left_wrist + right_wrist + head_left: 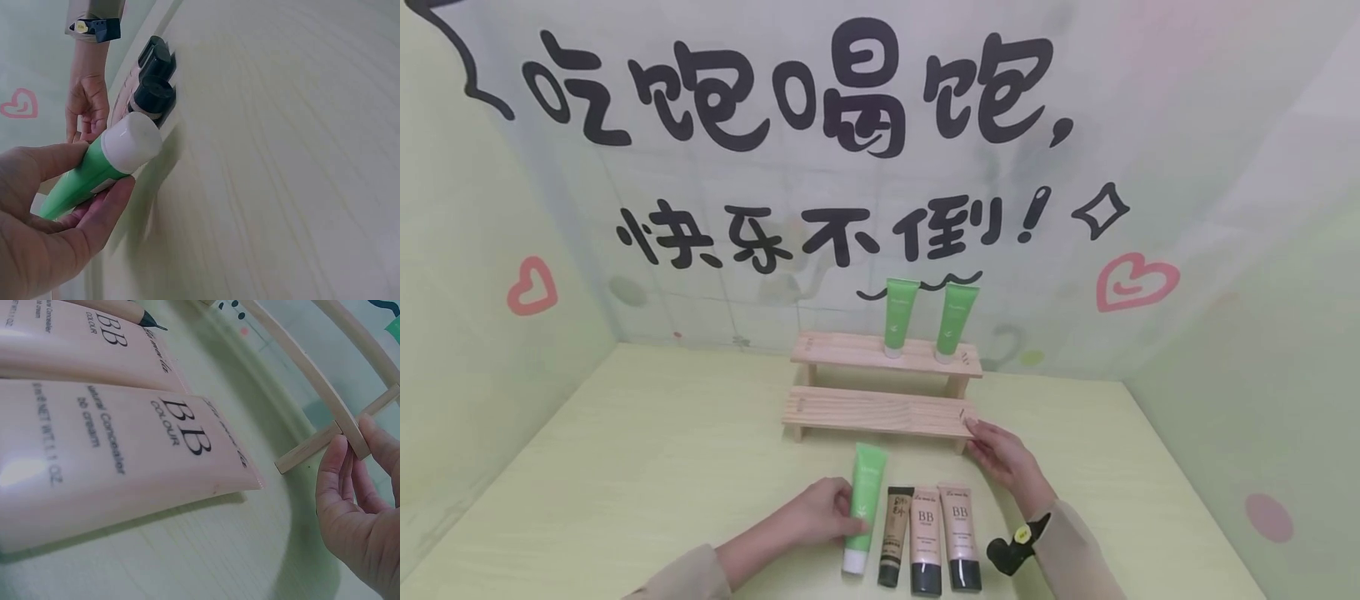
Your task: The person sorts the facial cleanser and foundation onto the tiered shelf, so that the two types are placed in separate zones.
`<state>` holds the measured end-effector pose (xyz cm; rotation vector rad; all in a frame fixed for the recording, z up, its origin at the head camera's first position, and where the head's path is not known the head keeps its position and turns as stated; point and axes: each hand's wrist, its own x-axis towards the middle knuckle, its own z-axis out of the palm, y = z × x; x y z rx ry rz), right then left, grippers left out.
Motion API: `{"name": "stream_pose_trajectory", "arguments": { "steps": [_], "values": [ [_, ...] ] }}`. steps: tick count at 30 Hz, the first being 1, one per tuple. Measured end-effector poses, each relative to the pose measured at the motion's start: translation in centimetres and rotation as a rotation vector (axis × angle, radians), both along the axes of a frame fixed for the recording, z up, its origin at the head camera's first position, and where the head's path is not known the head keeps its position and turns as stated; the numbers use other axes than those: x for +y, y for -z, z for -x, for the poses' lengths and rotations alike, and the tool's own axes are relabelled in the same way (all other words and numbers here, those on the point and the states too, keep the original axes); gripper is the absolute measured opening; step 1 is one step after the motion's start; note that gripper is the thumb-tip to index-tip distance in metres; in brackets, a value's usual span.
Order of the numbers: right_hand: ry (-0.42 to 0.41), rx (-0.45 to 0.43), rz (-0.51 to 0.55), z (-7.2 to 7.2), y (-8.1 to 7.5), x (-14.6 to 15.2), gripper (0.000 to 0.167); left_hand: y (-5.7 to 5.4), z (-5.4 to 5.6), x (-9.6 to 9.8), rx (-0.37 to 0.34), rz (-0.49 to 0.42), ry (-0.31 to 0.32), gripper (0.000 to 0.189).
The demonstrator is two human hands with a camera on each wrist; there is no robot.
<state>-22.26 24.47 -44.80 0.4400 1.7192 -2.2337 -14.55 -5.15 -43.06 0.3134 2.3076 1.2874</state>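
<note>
A green tube with a white cap (867,492) is gripped by my left hand (823,512), thumb on one side and fingers on the other. In the left wrist view the tube (81,181) tilts with its cap toward the camera. My right hand (1007,462) pinches the right end of the lower board of a two-tier wooden rack (880,412). The right wrist view shows that hand (356,506) with thumb and fingers on the board's end (331,400). Two green tubes, a left one (898,321) and a right one (955,325), stand cap-down on the upper tier.
Right of the held tube lie a brown tube with a black cap (893,537) and two pink BB cream tubes, one in the middle (926,533) and one on the right (961,533). Behind the rack rises a printed wall (760,183). The table (625,467) is pale yellow-green.
</note>
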Motion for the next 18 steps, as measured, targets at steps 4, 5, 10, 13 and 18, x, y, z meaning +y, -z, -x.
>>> {"name": "stream_pose_trajectory", "arguments": {
  "steps": [4, 5, 10, 13, 18],
  "values": [
    [0.003, -0.005, 0.004, 0.0, 0.0, 0.0, 0.063, -0.4, 0.4, -0.4, 0.031, -0.039, 0.003, 0.043],
    [0.005, -0.005, 0.004, 0.0, -0.1, 0.0, 0.063, -0.5, 0.5, -0.5, 0.036, -0.052, 0.003, 0.043],
    [0.012, -0.006, 0.004, 0.0, -0.1, 0.0, 0.064, -1.1, 1.4, -1.1, 0.068, -0.081, -0.015, 0.043],
    [0.014, -0.007, 0.007, -0.1, 0.0, 0.0, 0.063, -1.5, 2.1, -1.4, 0.085, -0.077, -0.031, 0.044],
    [0.017, -0.01, 0.011, 0.0, 0.0, 0.0, 0.06, -2.3, 3.3, -1.9, 0.117, -0.069, -0.065, 0.047]
  ]
}}
